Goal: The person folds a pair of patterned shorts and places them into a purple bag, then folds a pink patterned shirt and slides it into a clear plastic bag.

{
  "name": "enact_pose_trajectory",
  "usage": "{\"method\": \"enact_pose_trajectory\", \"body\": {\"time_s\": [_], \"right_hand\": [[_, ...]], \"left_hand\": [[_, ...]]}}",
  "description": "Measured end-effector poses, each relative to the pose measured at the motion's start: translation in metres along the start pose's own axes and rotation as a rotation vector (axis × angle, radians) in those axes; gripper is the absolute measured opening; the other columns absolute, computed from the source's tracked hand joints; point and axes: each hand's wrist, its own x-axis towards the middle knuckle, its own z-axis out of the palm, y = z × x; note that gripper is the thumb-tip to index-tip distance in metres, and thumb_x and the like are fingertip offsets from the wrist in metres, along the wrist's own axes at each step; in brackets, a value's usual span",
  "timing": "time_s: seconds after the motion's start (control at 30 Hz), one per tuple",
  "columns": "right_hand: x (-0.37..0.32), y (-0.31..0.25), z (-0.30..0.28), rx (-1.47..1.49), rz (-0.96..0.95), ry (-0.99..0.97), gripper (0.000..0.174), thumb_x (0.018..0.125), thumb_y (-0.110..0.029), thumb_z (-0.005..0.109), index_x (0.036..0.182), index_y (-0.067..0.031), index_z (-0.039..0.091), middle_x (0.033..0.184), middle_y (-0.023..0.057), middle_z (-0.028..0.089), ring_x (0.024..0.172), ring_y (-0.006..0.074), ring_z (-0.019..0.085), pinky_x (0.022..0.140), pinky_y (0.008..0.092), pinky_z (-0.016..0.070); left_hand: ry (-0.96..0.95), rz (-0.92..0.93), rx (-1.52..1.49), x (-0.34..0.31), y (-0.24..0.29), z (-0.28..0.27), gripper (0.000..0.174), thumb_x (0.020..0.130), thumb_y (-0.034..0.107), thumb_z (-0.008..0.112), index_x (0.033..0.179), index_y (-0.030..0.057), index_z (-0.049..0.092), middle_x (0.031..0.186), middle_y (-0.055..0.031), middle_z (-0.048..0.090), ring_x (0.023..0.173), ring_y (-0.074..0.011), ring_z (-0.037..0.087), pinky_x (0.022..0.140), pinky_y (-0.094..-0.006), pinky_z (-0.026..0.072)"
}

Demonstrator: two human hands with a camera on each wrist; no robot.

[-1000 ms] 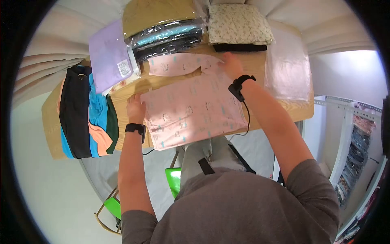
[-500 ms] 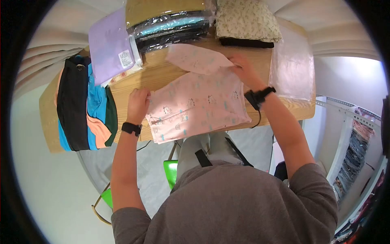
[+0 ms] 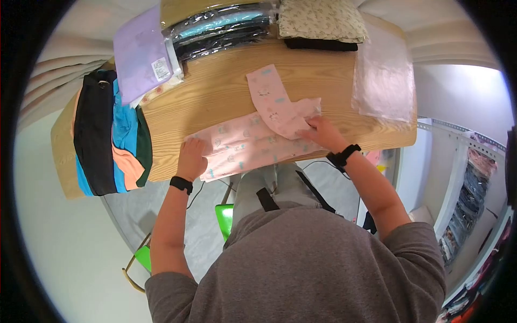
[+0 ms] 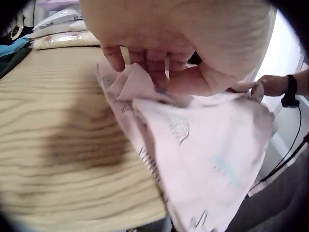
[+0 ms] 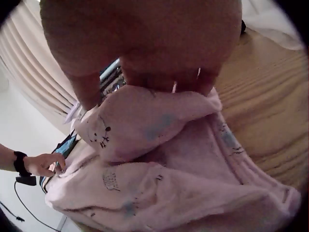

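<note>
A pink garment (image 3: 242,144) printed with small drawings and blue marks lies folded in a narrow band along the table's near edge. One sleeve (image 3: 265,91) sticks out from it toward the back. My left hand (image 3: 192,159) pinches the garment's left end; in the left wrist view its thumb and fingers close on bunched cloth (image 4: 133,82). At the right end, my right hand (image 3: 325,134) grips the cloth near the base of the sleeve. The right wrist view has those fingers over a raised fold (image 5: 140,121), their tips partly hidden.
Dark bagged clothes (image 3: 223,32) are stacked at the back, with a lilac package (image 3: 141,59) left of them. A floral folded cloth (image 3: 322,21) lies back right, near clear plastic bags (image 3: 383,81). Black trousers (image 3: 97,137) and coloured clothes cover the table's left end.
Both hands have come nearer the body with the garment, whose far part is now folded toward me. The sleeve has swung from lying leftward to pointing toward the back.
</note>
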Motion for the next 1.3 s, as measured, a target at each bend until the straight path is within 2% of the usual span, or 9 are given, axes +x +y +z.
{"method": "enact_pose_trajectory", "body": {"time_s": [0.17,0.3,0.53,0.63,0.73,0.93,1.0,1.13,1.3], "right_hand": [[0.012,0.007,0.026,0.006,-0.265,0.161,0.031,0.077,-0.018,0.06,0.107,-0.0113,0.063,0.09,0.0164,0.062,0.085,0.0321,0.056,0.079,0.0395,0.0443],[0.008,0.003,0.03,-0.228,-0.61,0.162,0.034,0.077,-0.013,0.058,0.11,-0.0216,0.064,0.08,0.0098,0.06,0.078,0.0276,0.056,0.077,0.0409,0.0431],[0.0,0.0,0.018,-0.333,-0.619,0.098,0.033,0.077,-0.011,0.057,0.107,-0.0213,0.065,0.085,0.0075,0.061,0.084,0.0269,0.056,0.079,0.0412,0.0426],[0.003,0.024,0.011,-0.011,-0.627,0.273,0.036,0.074,-0.004,0.057,0.107,-0.0164,0.064,0.092,0.0101,0.063,0.093,0.0294,0.056,0.084,0.0405,0.0427],[0.007,0.065,-0.016,0.039,-0.352,0.36,0.038,0.073,0.001,0.055,0.109,-0.0109,0.062,0.102,0.014,0.061,0.099,0.0326,0.055,0.089,0.0394,0.0421],[0.019,0.068,-0.036,0.048,-0.294,0.449,0.043,0.072,0.004,0.054,0.11,-0.0115,0.061,0.113,0.0162,0.056,0.108,0.0332,0.051,0.092,0.0386,0.0424],[0.031,0.064,-0.039,0.041,-0.312,0.231,0.051,0.069,0.011,0.052,0.115,-0.012,0.059,0.126,0.0137,0.048,0.118,0.0308,0.043,0.099,0.0359,0.0373],[0.056,0.077,-0.025,-0.002,-0.368,0.21,0.053,0.068,0.01,0.053,0.115,-0.0138,0.06,0.126,0.0137,0.048,0.119,0.0313,0.042,0.098,0.0361,0.0374],[0.063,0.072,-0.03,-0.026,-0.418,0.153,0.05,0.07,0.003,0.056,0.117,-0.0148,0.058,0.126,0.0147,0.049,0.117,0.0343,0.043,0.099,0.039,0.0355]], "left_hand": [[0.064,-0.103,-0.076,0.061,0.041,-0.024,0.034,0.068,0.001,0.052,0.101,0.0065,0.054,0.102,-0.0148,0.055,0.102,-0.0324,0.049,0.085,-0.0434,0.0391],[0.183,0.112,-0.139,0.126,0.084,-0.018,0.042,0.077,0.005,0.05,0.117,0.0124,0.052,0.119,-0.0139,0.051,0.112,-0.0314,0.046,0.092,-0.0414,0.0382],[0.259,0.175,-0.01,0.209,0.094,0.034,0.05,0.077,0.002,0.047,0.124,0.0187,0.05,0.135,-0.0103,0.04,0.125,-0.0304,0.036,0.098,-0.0466,0.0338],[0.258,0.198,0.096,0.224,0.084,0.049,0.036,0.082,0.01,0.047,0.116,0.0159,0.057,0.133,-0.0119,0.041,0.125,-0.0289,0.035,0.096,-0.0463,0.0336],[0.193,0.173,0.186,0.231,0.073,0.056,0.029,0.083,0.012,0.046,0.108,0.0135,0.06,0.133,-0.0125,0.041,0.126,-0.0287,0.034,0.098,-0.0457,0.0322],[0.204,0.313,0.112,0.221,0.055,0.004,0.022,0.075,0.01,0.054,0.096,0.007,0.058,0.112,-0.0129,0.054,0.114,-0.0303,0.045,0.092,-0.0421,0.0371],[-0.174,0.046,-0.073,0.212,0.051,-0.029,0.022,0.071,0.01,0.056,0.092,0.0051,0.057,0.098,-0.0123,0.057,0.101,-0.031,0.052,0.085,-0.0384,0.0415],[-0.053,-0.162,-0.251,0.18,0.032,-0.055,0.019,0.071,0.01,0.057,0.089,0.0048,0.058,0.092,-0.0124,0.057,0.094,-0.0307,0.054,0.08,-0.0361,0.0439],[0.13,0.258,-0.192,0.179,0.039,-0.031,0.036,0.07,0.008,0.06,0.105,0.0091,0.06,0.109,-0.0126,0.057,0.108,-0.0312,0.049,0.093,-0.0396,0.0381]]}}
